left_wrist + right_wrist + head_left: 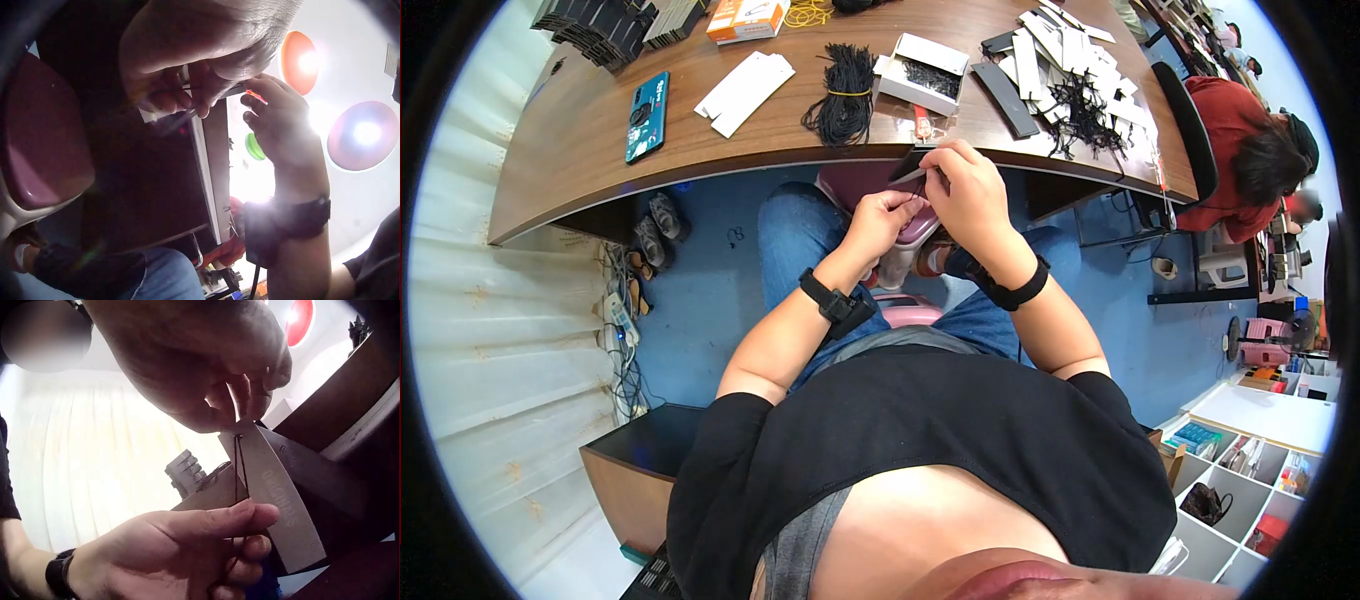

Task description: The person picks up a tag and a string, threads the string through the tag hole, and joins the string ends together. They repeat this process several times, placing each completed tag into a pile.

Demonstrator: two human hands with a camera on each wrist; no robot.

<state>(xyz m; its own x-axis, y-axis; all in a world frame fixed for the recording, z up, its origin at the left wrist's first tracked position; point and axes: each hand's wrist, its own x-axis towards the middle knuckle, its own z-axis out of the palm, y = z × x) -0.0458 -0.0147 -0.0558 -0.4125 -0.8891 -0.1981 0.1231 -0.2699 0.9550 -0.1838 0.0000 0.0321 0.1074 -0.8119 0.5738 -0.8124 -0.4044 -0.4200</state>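
A long tag (284,500) with faint raised lettering has a hole near its top end. A thin black cord (237,462) runs through that hole as a narrow loop. My right hand (972,200) pinches the top end of the tag between thumb and fingers, just in front of the table edge. Below it, my left hand (878,222) pinches the cord between thumb and forefinger, and a loose length trails past its other fingers. In the right wrist view the left hand (169,550) comes in from the lower left, its thumb overlapping the tag's edge.
On the wooden table (700,130) lie a bundle of black cords (846,95), a white box (922,75) of small black pieces, white cards (745,88) and a phone (648,118). White tags (1045,55) and tangled black cords (1090,110) pile up right. A person in red (1225,140) sits beyond.
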